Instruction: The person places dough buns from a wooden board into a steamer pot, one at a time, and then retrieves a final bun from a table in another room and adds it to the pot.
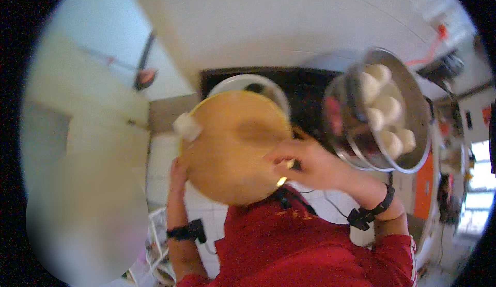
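Note:
A round yellow-brown board or tray (232,151) lies in front of my chest, with my left hand (179,174) gripping its left rim. One white, bun-like piece (187,127) rests at its upper left edge. My right hand (298,159) is over the board's right side, fingers curled; blur hides whether it holds anything. To the right stands a steel steamer pot (420,132), its top tier holding several round white buns (387,108).
Behind the board, a pale round dish or pan (248,78) sits on a dark cooktop (310,93). A white wall (271,23) rises beyond. A white wire rack (157,244) stands low at the left. Black cables hang below my right forearm.

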Available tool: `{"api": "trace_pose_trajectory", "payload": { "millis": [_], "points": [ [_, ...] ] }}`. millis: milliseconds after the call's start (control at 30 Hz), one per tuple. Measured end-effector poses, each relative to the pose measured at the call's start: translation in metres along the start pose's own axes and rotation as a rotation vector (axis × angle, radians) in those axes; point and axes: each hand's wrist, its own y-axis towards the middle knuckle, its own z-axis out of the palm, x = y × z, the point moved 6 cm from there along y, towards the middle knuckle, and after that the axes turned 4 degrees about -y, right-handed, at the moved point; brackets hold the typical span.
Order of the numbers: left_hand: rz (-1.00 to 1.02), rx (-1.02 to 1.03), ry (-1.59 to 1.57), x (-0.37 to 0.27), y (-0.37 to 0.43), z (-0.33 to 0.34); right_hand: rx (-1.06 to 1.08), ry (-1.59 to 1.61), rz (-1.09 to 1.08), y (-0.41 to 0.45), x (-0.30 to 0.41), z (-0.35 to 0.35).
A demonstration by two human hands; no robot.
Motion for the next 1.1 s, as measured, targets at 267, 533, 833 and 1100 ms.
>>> {"api": "trace_pose_trajectory", "payload": {
  "millis": [267,533,833,1100],
  "points": [
    [0.155,0.039,-0.163,-0.027,-0.018,0.012,-0.104,-0.397,-0.264,0.131,-0.034,0.087],
    [0.092,0.013,-0.212,-0.008,-0.008,0.005,-0.156,-0.236,0.257,0.23,-0.035,0.149],
    [0.035,0.026,-0.327,-0.015,-0.016,0.015,-0.125,0.378,0.199,0.204,-0.104,0.132],
    [0.022,0.061,-0.319,-0.025,-0.016,0.021,-0.327,0.432,0.11,0.092,-0.108,0.089]
  ]
}}
